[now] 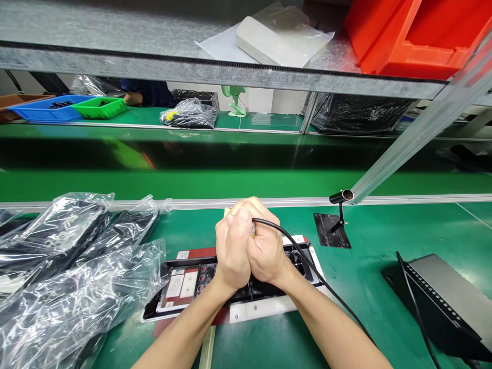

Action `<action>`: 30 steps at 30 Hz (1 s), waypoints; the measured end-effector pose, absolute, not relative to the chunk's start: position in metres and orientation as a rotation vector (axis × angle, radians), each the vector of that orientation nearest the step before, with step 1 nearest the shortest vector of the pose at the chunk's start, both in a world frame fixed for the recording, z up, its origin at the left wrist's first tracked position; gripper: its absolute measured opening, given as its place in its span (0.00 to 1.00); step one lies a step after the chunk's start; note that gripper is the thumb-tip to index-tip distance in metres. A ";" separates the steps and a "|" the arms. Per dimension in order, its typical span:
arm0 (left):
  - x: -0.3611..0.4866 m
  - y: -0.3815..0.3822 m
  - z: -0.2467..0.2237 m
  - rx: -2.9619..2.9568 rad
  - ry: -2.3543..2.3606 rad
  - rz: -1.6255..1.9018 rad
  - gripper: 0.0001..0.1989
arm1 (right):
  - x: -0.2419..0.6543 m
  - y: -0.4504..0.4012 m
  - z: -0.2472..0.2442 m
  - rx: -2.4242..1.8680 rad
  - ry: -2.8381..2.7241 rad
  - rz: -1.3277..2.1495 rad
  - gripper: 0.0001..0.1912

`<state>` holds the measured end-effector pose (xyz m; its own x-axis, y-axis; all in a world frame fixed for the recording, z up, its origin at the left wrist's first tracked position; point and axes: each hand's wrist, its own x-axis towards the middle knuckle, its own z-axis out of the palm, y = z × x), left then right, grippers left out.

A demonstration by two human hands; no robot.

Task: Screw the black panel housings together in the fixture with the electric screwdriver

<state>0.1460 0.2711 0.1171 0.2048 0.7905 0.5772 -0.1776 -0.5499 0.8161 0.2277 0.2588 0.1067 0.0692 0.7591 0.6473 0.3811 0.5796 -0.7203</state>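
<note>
My left hand (pixel 233 248) and my right hand (pixel 269 246) are closed together around an upright corded tool, whose body is almost wholly hidden in my fists. Its black cord (pixel 307 260) leaves the top of the grip and curves down to the right past my right forearm. Beneath my hands lies a shallow black frame-like housing (pixel 307 251) with a labelled panel (pixel 180 287) at its left end and a white strip (pixel 265 308) with screws along its near side. Where the tool's tip meets the housing is covered by my hands.
Plastic-wrapped black parts (pixel 77 266) pile up at the left. A black tube holder (pixel 341 197) stands by a slanted metal post (pixel 407 123). At right rests a black-and-grey case (pixel 446 302) with a cable. A metal shelf (pixel 154 61) with a red bin (pixel 403 41) hangs above.
</note>
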 end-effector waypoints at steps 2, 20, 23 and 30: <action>0.146 0.271 0.117 1.648 0.587 1.474 0.23 | 0.228 0.259 0.107 -0.996 -1.549 0.367 0.07; 0.147 0.270 0.118 1.622 0.590 1.464 0.23 | 0.228 0.259 0.106 -0.983 -1.533 0.383 0.07; 0.146 0.270 0.116 1.621 0.636 1.453 0.23 | 0.227 0.259 0.106 -0.987 -1.527 0.390 0.07; 0.145 0.270 0.114 1.651 0.667 1.456 0.22 | 0.227 0.259 0.105 -0.984 -1.524 0.399 0.07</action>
<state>0.1446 0.2701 0.1144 0.1924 0.8190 0.5406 -0.1251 -0.5259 0.8413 0.2272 0.2591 0.1053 0.0776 0.7636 0.6410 0.3514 0.5808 -0.7343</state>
